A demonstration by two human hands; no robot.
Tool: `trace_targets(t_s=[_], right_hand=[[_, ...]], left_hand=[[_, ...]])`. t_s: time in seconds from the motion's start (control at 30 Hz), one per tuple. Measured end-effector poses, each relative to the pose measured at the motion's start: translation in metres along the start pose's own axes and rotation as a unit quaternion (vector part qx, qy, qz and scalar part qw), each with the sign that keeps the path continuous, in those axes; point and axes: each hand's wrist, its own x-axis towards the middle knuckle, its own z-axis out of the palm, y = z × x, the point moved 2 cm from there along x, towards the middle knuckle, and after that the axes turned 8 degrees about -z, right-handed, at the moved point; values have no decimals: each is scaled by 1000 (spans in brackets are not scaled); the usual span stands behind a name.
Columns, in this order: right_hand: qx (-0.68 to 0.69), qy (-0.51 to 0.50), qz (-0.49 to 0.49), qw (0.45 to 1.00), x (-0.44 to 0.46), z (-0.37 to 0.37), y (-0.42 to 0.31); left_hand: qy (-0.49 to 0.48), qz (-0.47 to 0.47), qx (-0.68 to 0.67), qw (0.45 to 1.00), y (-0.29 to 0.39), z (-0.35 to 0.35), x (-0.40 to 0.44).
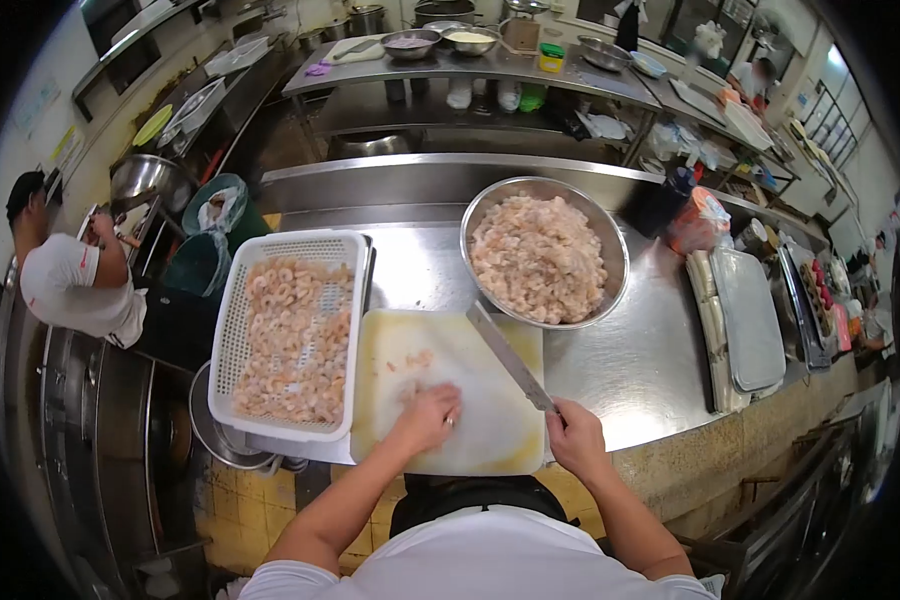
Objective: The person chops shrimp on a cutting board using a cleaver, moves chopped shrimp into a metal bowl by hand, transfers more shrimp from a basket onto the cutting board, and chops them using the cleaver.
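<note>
On the cutting board, we angle the knife, clamped in the right hand, apparently to clear the left hand, its grip blurred beyond telling, near shrimp pieces left of centre

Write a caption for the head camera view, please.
Left hand over the cutting board, right hand holding a knife, near a basket of shrimp and a steel bowl of pinkish pieces.
</note>
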Motion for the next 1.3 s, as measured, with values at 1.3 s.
trace_targets(t_s=[1.3], right_hand=[[255,-58,350,899,-148,85,31]], left_hand=[[110,-145,78,980,-33,-39,-72]])
